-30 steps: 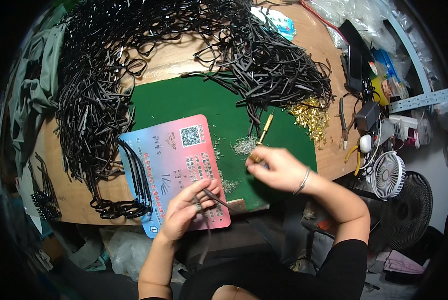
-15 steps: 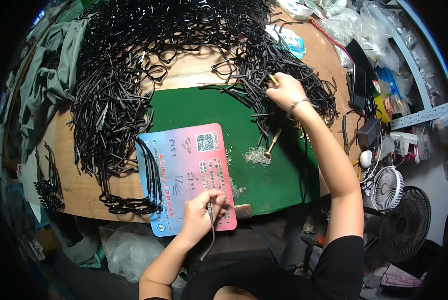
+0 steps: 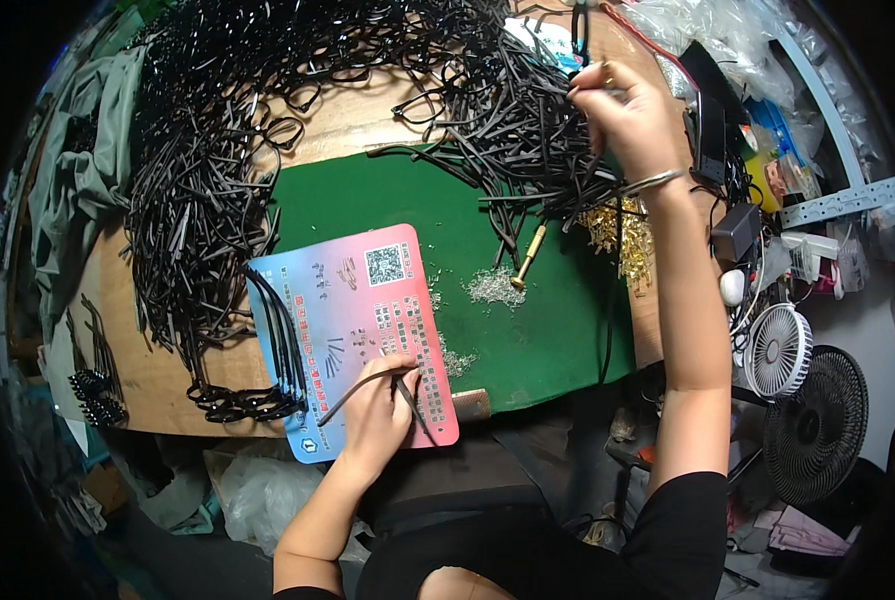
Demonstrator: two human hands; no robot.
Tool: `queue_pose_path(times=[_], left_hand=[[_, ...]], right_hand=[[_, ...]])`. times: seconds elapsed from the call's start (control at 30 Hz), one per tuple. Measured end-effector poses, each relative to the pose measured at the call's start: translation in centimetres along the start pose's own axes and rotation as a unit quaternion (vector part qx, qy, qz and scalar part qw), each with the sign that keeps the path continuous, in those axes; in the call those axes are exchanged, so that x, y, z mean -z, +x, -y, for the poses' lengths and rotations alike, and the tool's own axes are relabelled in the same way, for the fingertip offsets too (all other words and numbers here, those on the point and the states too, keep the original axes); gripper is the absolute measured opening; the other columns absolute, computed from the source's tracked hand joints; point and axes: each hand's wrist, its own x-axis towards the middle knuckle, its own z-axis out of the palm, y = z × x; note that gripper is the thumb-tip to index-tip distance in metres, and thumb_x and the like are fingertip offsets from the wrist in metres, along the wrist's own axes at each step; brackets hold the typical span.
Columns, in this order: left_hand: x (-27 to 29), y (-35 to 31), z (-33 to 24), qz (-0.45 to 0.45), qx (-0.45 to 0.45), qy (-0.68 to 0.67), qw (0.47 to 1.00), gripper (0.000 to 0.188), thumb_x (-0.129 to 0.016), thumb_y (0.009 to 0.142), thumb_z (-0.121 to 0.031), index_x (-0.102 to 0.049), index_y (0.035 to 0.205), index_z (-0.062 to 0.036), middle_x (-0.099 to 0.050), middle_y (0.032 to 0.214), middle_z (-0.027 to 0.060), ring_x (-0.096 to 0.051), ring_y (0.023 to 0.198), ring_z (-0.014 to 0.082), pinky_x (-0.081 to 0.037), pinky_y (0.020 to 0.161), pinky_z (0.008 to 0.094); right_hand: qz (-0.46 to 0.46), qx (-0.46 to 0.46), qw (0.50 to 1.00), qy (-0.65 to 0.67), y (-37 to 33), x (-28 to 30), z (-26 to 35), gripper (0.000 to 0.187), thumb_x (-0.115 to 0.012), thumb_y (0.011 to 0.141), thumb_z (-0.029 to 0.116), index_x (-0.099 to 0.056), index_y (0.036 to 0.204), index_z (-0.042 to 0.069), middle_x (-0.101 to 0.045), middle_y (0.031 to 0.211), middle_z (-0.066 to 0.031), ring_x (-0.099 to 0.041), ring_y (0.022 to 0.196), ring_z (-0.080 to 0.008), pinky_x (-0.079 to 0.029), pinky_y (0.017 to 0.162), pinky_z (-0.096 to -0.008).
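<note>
My left hand (image 3: 378,408) is closed over the pink-and-blue printed mat (image 3: 293,440), gripping black glasses temples (image 3: 356,391) that cross each other at the fingers. My right hand (image 3: 628,115) is raised at the far right, above the pile of loose black temples (image 3: 528,130). Its fingers pinch a slim gold-coloured tool, mostly hidden. Just beyond the fingertips a dark looped thing (image 3: 580,32) reaches the top edge; whether I touch it, I cannot tell. On the mat's left edge lie stacked glasses frames (image 3: 243,404) with their temples. A brass-handled tool (image 3: 531,257) rests beside tiny silver screws (image 3: 496,288).
The green work mat (image 3: 558,350) covers the table's middle. A large heap of black glasses frames (image 3: 268,50) and more temples (image 3: 193,220) ring it. Gold-coloured small parts (image 3: 623,240) lie to the right, near a white fan (image 3: 778,350) and a black fan (image 3: 828,425).
My right hand has moved up and right, away from the temples in front of it. In my left hand the temples now lie crosswise; before, one hung downward. The whole view has shifted slightly.
</note>
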Motion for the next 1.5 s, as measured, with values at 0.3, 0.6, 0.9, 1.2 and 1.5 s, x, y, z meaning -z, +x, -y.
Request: queue_pose_path(times=[0.3,0.6,0.9,1.2,1.5], left_hand=[[0.1,-0.8,1.3,-0.016,0.097,-0.075,0.992,0.01,-0.059,0.082,-0.001,-0.056,0.092,0.0003,-0.056,0.077,0.0103,-0.055,0.064,0.0214,-0.044,0.058,0.0292],[1.2,0.0,-0.9,-0.029,0.238,-0.326,0.915,0.012,-0.054,0.09,-0.005,-0.049,0.101,-0.0018,-0.057,0.081,0.0043,-0.051,0.053,0.0048,-0.04,0.045,0.0166],[-1.0,0.2,-0.6,-0.066,0.198,-0.248,0.946,0.009,-0.05,0.092,-0.003,-0.052,0.099,0.0022,-0.059,0.08,0.0066,-0.062,0.063,0.0092,-0.05,0.053,0.0209],[-1.2,0.3,-0.7,-0.056,0.157,-0.172,0.971,0.009,-0.048,0.092,0.0,-0.052,0.099,0.0034,-0.057,0.081,0.007,-0.062,0.06,0.0101,-0.051,0.053,0.0212],[-1.3,0.1,-0.4,-0.052,0.114,-0.131,0.983,0.009,-0.049,0.091,0.002,-0.051,0.099,0.003,-0.054,0.083,0.007,-0.061,0.059,0.0098,-0.051,0.052,0.0211]], right_hand=[[0.263,-0.154,0.947,0.098,-9.8,-1.3,3.6,0.016,-0.063,0.076,0.014,-0.059,0.089,0.005,-0.057,0.074,-0.0004,-0.054,0.053,-0.0068,-0.045,0.046,-0.0203],[0.377,-0.323,0.853,0.162,-21.7,-8.8,-2.0,0.008,-0.057,0.08,0.006,-0.058,0.087,0.002,-0.06,0.075,-0.0029,-0.056,0.059,-0.0098,-0.047,0.054,-0.0253],[0.387,-0.104,0.914,-0.067,-20.3,-5.5,-1.7,0.03,-0.061,0.079,0.014,-0.058,0.108,0.005,-0.065,0.093,-0.012,-0.065,0.082,-0.0255,-0.052,0.072,-0.0319],[0.314,0.061,0.902,-0.291,-20.6,-6.9,-2.2,0.043,-0.061,0.078,0.012,-0.051,0.12,0.009,-0.05,0.081,-0.0097,-0.059,0.059,-0.0255,-0.051,0.053,-0.0356],[0.307,0.072,0.903,-0.292,-20.7,-7.1,-2.9,0.044,-0.064,0.076,0.011,-0.055,0.119,0.011,-0.051,0.079,-0.0067,-0.057,0.058,-0.0224,-0.049,0.052,-0.0326]])
